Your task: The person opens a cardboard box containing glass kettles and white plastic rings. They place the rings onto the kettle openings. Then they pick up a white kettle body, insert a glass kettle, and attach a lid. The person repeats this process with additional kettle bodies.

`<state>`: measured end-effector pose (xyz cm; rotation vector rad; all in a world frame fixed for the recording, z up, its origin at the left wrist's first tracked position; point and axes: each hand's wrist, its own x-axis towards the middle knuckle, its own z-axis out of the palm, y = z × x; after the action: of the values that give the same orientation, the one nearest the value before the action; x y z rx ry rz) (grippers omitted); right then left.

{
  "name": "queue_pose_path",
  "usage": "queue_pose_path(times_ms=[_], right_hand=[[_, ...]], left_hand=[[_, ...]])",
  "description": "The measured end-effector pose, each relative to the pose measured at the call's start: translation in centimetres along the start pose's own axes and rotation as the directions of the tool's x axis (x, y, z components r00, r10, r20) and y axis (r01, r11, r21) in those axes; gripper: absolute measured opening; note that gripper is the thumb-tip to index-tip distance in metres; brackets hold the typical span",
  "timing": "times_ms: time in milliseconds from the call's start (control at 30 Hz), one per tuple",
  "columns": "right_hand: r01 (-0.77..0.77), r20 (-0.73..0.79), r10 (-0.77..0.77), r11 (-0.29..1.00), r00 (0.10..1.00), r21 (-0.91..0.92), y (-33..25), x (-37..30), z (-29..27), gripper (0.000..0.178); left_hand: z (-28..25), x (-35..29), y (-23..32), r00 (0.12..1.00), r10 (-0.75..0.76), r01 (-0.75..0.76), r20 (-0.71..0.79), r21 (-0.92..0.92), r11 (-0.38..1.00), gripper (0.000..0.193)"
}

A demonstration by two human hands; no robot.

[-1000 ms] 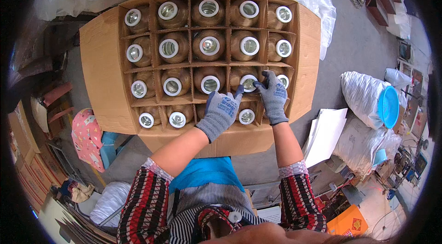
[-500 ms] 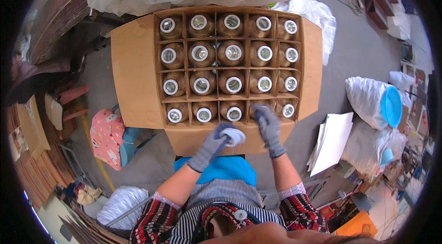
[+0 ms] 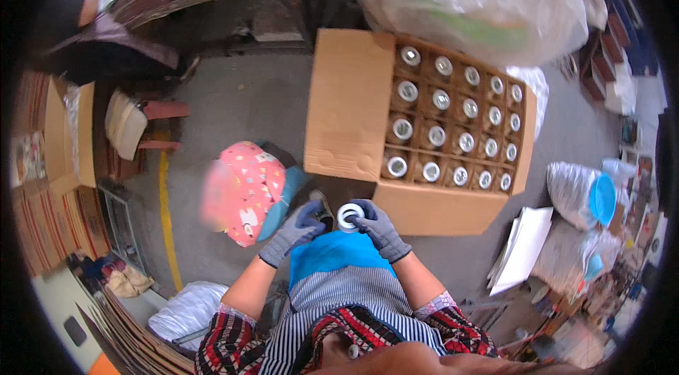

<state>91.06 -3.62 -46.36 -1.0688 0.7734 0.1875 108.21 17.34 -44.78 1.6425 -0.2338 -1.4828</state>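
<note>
White plastic rings [image 3: 341, 218], seemingly a small stack, are in the grip of my right hand [image 3: 382, 232], in front of my blue apron. My left hand [image 3: 293, 232], gloved in grey like the other, is beside them on the left. Its fingers are loosely apart with nothing visible in them. Ahead to the right, an opened cardboard box [image 3: 350, 103] holds rows of glass jars [image 3: 436, 136], each standing in a divider compartment. White rings show round the jar mouths.
A stool with a pink patterned cover [image 3: 251, 188] stands left of my hands. Clear plastic sheeting [image 3: 474, 14] hangs over the box's far side. White sheets [image 3: 520, 248] and stuffed sacks [image 3: 571, 191] lie to the right. Flattened cartons [image 3: 53, 233] are stacked at far left.
My view has swung left, so the box now appears further right. Both hands are away from the jars. The white rings have passed from my left hand to my right.
</note>
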Motion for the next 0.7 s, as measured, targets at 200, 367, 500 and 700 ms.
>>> queue_pose_path(times_ms=[200,367,500,700], right_hand=[[-0.081,-0.246,0.081,0.997,0.966,0.013,1.3,7.8,-2.1,0.065],[-0.297,-0.204,0.262,0.941,0.943,-0.161,-0.4,16.9,-1.7,0.048],[-0.364,-0.205,0.328,0.916,0.922,-0.171,2.9,21.0,-5.7,0.040],[-0.439,-0.486,0.281,0.864,0.828,-0.248,8.7,23.6,-8.8,0.041]], left_hand=[[-12.8,1.9,-1.9,0.905,0.208,0.325,-0.371,0.919,0.224,0.076],[-22.1,6.8,-6.1,0.863,-0.004,0.502,-0.505,0.859,0.101,0.065],[-26.0,8.1,-4.2,0.804,-0.265,0.569,-0.533,0.818,0.081,0.097],[-29.4,10.7,-5.3,0.770,-0.362,0.630,-0.525,0.717,0.300,0.110]])
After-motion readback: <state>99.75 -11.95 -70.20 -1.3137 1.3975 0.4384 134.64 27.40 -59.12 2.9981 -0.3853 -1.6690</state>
